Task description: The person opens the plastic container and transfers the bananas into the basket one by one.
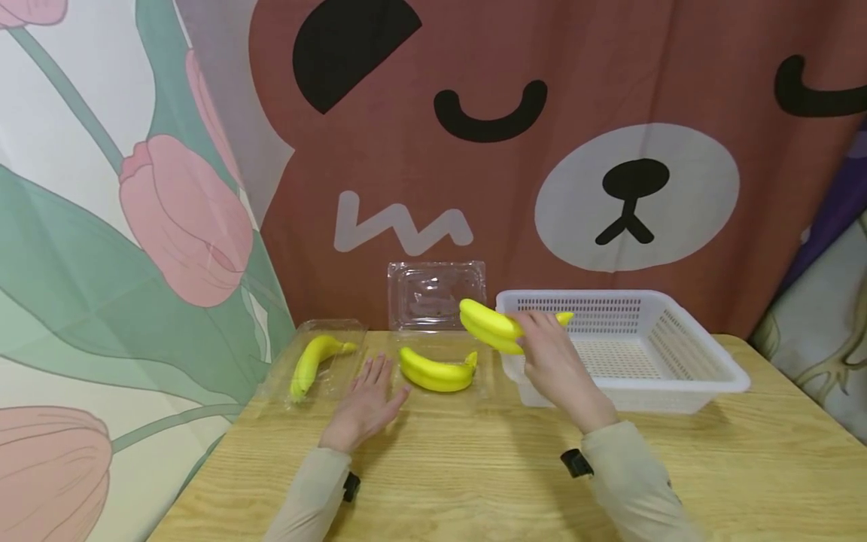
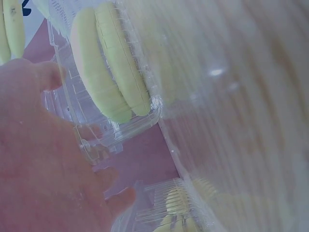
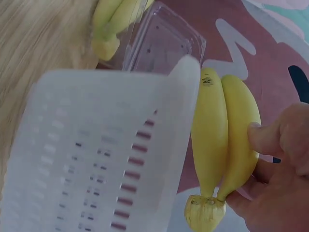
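Note:
My right hand [image 1: 557, 369] holds a bunch of two yellow bananas [image 1: 489, 324] up at the left side of the white basket. In the right wrist view, thumb and fingers grip one banana [image 3: 240, 135] near the joined stem. My left hand [image 1: 362, 410], fingers spread, is at the left edge of an open clear plastic clamshell box [image 1: 436, 297] with its lid upright. Inside that box lie more bananas [image 1: 436, 373], a pair in the left wrist view. Left of the hand, another clear box [image 1: 345, 331] has bananas [image 1: 311, 369] in it.
The white slotted basket [image 1: 704, 388] stands on the right of the wooden table [image 1: 447, 474]. A brown bear-print curtain [image 1: 393, 165] hangs right behind the table, and a flower-print cloth [image 1: 183, 218] is on the left.

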{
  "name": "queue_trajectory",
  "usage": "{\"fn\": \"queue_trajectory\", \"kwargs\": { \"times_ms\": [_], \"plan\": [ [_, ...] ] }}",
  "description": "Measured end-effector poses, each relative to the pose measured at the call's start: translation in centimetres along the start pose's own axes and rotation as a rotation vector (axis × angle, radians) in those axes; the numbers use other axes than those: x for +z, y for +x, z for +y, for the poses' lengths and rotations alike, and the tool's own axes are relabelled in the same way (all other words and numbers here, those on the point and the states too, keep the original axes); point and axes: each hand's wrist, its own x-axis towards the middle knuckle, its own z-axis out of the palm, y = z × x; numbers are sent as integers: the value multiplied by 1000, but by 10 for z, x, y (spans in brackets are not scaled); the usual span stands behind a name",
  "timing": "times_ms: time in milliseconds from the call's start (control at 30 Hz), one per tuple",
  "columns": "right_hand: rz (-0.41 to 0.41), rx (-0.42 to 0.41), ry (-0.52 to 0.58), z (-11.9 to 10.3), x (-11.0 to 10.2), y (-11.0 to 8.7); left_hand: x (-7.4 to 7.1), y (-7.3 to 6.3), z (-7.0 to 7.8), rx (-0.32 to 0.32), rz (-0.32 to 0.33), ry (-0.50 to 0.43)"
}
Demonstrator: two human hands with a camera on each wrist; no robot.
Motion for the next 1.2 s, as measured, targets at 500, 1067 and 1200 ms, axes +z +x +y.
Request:
{"fn": "queue_trajectory", "kwargs": {
  "times_ms": [500,1067,1200],
  "plan": [
    [-3,80,-22,54,-33,-22,-2,-1,1,6,16,-20],
    [-48,156,-49,94,-49,-46,-2,0,1,-6,4,-24],
    [-54,171,-46,100,-50,-49,-2,0,1,-6,3,-26]
  ]
}}
